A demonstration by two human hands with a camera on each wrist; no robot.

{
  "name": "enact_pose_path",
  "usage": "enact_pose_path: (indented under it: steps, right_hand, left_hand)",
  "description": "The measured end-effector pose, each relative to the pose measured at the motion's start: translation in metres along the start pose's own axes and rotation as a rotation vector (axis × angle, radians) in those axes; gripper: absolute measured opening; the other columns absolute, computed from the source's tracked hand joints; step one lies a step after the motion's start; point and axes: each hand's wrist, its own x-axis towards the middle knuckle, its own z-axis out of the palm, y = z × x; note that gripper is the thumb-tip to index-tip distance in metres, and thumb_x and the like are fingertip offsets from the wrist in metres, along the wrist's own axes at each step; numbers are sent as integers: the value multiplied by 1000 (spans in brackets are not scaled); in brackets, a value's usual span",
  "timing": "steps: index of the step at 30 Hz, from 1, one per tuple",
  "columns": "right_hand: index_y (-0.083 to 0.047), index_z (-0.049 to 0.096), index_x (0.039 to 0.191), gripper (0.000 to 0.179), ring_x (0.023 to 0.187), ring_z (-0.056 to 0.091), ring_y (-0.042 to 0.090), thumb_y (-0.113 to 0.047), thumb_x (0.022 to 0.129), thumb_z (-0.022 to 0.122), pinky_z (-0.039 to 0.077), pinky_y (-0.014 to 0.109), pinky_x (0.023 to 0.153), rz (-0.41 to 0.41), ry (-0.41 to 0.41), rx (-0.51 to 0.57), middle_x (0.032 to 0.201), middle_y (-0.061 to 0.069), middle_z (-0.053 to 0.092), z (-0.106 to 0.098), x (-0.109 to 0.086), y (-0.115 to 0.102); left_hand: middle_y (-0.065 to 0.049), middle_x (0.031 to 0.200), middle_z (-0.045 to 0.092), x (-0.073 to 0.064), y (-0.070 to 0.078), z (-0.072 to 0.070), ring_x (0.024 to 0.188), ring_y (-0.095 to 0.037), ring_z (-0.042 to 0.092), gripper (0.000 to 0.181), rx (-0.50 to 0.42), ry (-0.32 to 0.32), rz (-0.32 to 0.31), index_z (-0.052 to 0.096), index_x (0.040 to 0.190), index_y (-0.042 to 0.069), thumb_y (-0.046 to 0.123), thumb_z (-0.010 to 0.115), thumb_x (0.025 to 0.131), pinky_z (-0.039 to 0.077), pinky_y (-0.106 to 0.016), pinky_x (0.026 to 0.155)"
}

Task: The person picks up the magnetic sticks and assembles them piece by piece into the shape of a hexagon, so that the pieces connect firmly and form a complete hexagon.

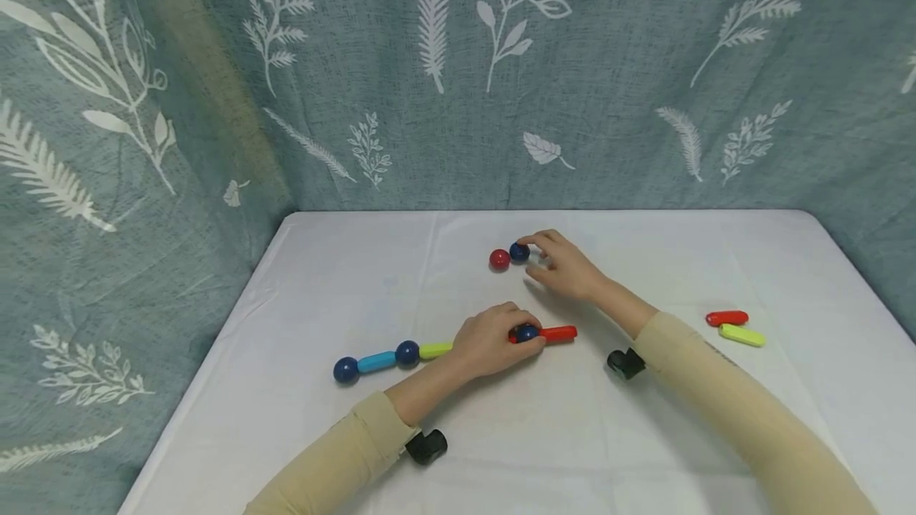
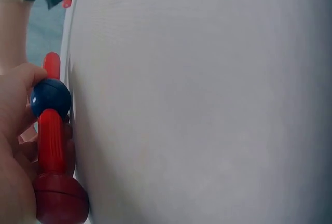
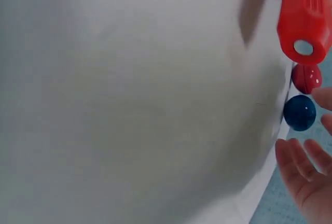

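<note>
My left hand (image 1: 492, 340) pinches a dark blue ball (image 1: 527, 333) in a chain of magnetic balls and rods. Beyond that ball a red rod (image 1: 560, 334) sticks out at the chain's right end. Under the palm, the left wrist view shows another red rod (image 2: 52, 143) and a dark red ball (image 2: 61, 200). Leftward the chain goes on with a yellow-green rod (image 1: 435, 350), a blue ball (image 1: 407, 353), a light blue rod (image 1: 376, 362) and an end ball (image 1: 347, 370). My right hand (image 1: 567, 267) reaches with parted fingers around a loose blue ball (image 3: 300, 113), next to a red ball (image 1: 499, 260).
At the right of the white-covered table (image 1: 687, 420) lie a loose red rod (image 1: 727, 318) and a yellow-green rod (image 1: 742, 335). A patterned teal curtain (image 1: 458, 141) hangs behind the table's far edge. Black wrist cameras (image 1: 426, 447) hang below both forearms.
</note>
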Motion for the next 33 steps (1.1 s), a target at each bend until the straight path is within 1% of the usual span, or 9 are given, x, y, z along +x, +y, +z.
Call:
enact_pose_path:
  steps: [4, 9, 13, 16, 19, 22, 26, 29, 33]
  right_hand:
    - [-5, 50, 139, 49, 118, 51, 37, -11, 93, 65, 46, 50, 93, -6, -38, -45, 138, 23, 44, 1, 9, 1]
    - [-3, 57, 129, 42, 118, 52, 37, -10, 89, 68, 44, 50, 96, 14, -46, -59, 130, 24, 50, 0, 7, 3]
    - [-3, 62, 119, 35, 111, 56, 34, -10, 86, 72, 46, 49, 94, 21, -44, -70, 119, 21, 58, -2, -4, 6]
    - [-4, 63, 111, 27, 106, 58, 32, -8, 85, 72, 46, 49, 92, 6, -30, -85, 111, 17, 62, -4, -16, 11]
    - [-5, 63, 107, 23, 107, 58, 32, -5, 86, 71, 46, 49, 92, -8, -18, -85, 109, 15, 63, -7, -29, 16]
    - [-4, 63, 111, 26, 106, 59, 33, -5, 86, 71, 49, 48, 89, 9, -24, -50, 112, 15, 64, -12, -45, 18]
    - [-6, 62, 117, 31, 105, 61, 32, -8, 87, 71, 52, 42, 83, 62, -71, 56, 119, 15, 63, -17, -66, 22]
    - [-8, 63, 116, 29, 111, 59, 31, -8, 88, 71, 51, 41, 89, 58, -106, 139, 120, 12, 62, -20, -81, 24]
    - [-7, 64, 118, 31, 118, 55, 31, -8, 88, 71, 46, 41, 96, 37, -132, 200, 122, 10, 61, -23, -97, 24]
  left_hand:
    - [6, 97, 63, 1, 1, 3, 80, -8, 57, 22, 3, -2, 9, 73, 103, 25, 41, 66, 90, 46, -24, 64]
    - [7, 97, 63, 1, 2, 6, 78, -7, 57, 21, 7, 8, 21, 72, 102, 26, 41, 66, 90, 45, -23, 62]
    - [7, 98, 63, 2, 2, 6, 79, -7, 57, 21, 7, 11, 26, 72, 103, 26, 41, 66, 90, 45, -23, 63]
    - [7, 98, 63, 2, 2, 5, 79, -8, 57, 22, 6, 8, 24, 72, 104, 26, 41, 66, 90, 45, -23, 63]
    - [7, 97, 62, 2, 1, 5, 78, -8, 56, 24, 10, 4, 23, 72, 105, 26, 43, 66, 90, 44, -23, 62]
    - [6, 96, 62, 2, 0, 4, 78, -8, 56, 27, 17, -2, 26, 71, 106, 25, 46, 67, 89, 44, -22, 62]
    - [6, 98, 62, 2, -1, 5, 79, -8, 56, 28, 31, -6, 27, 71, 107, 26, 47, 67, 89, 44, -22, 63]
    - [6, 99, 63, 3, -1, 5, 81, -9, 57, 27, 37, -2, 24, 71, 106, 26, 47, 67, 89, 45, -23, 64]
    - [6, 99, 63, 2, -2, 4, 82, -9, 57, 26, 36, 3, 15, 71, 106, 26, 46, 67, 89, 46, -23, 65]
